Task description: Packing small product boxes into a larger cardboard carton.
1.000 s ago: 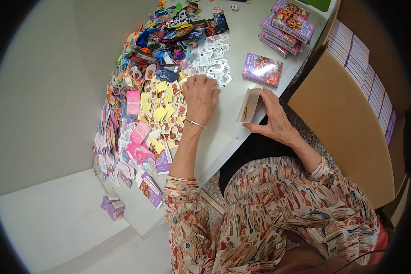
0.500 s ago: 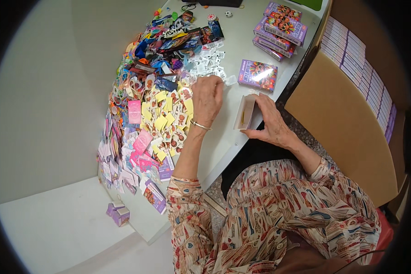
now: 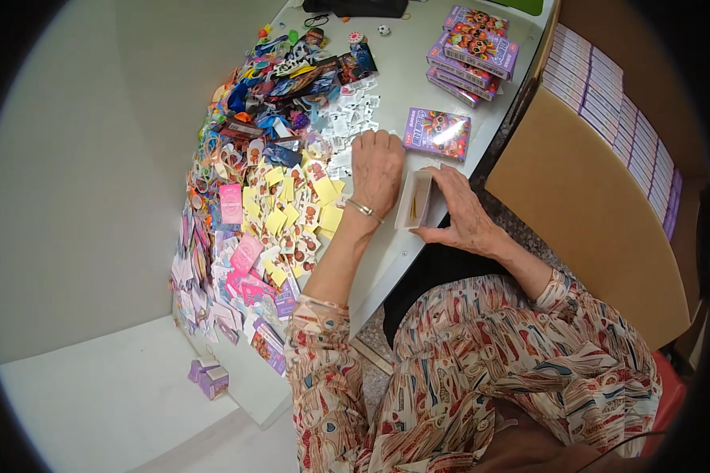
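My right hand [image 3: 467,213] grips a small open carton [image 3: 402,214] between thumb and fingers, its pale inside facing up with a thin yellowish item [image 3: 413,206] in it. Close beside the carton's left wall is my left hand [image 3: 377,169], knuckles up and fingers curled under; whatever they hold is hidden. Left of that hand lie loose cut-out picture cards [image 3: 311,216] mixed with yellow paper slips [image 3: 275,220]. Small white packets [image 3: 355,110] spread just beyond it. A closed purple box [image 3: 438,134] with a colourful character print lies past the carton.
Similar purple boxes [image 3: 481,51] are stacked at the far right. A big cardboard carton [image 3: 599,229] packed with box rows [image 3: 607,94] stands on the right. Mixed small toys and foil pouches [image 3: 292,79] heap along the table's left side, with pink cards [image 3: 230,203] nearer.
My left hand has moved right, from the white packets toward the open carton. The right hand keeps its grip on the carton. The whole view has shifted slightly.
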The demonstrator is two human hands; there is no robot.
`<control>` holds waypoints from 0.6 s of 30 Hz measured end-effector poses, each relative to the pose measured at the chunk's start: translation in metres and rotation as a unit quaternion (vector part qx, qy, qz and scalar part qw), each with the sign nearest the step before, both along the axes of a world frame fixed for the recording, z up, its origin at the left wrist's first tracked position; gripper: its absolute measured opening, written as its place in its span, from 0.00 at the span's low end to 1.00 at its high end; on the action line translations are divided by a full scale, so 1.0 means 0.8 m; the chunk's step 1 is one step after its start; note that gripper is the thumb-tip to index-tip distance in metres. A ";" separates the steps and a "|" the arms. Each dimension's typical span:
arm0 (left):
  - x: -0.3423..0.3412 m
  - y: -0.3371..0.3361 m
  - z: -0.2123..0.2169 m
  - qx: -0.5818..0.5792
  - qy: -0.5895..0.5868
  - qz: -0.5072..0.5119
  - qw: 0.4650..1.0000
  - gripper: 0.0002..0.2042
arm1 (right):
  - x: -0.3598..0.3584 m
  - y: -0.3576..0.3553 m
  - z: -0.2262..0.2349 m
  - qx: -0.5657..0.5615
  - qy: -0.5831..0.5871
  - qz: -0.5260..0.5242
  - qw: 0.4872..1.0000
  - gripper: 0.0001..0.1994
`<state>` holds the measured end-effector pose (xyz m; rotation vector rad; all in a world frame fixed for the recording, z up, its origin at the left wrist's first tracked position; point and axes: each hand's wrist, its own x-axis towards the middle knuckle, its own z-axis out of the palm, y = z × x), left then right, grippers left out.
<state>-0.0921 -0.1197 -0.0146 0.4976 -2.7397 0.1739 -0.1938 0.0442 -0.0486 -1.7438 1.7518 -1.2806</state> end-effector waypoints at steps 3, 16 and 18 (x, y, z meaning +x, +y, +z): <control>-0.011 -0.008 0.003 0.002 -0.024 0.021 0.999 0.03 | -0.001 0.002 0.005 0.013 0.004 -0.006 1.000 0.44; 0.083 0.031 0.116 0.705 0.382 0.095 0.590 0.06 | 0.015 -0.017 0.035 -0.007 0.026 -0.009 1.000 0.39; 0.104 0.041 0.117 0.700 0.397 0.089 0.586 0.07 | 0.024 -0.027 0.040 -0.007 0.029 -0.005 1.000 0.39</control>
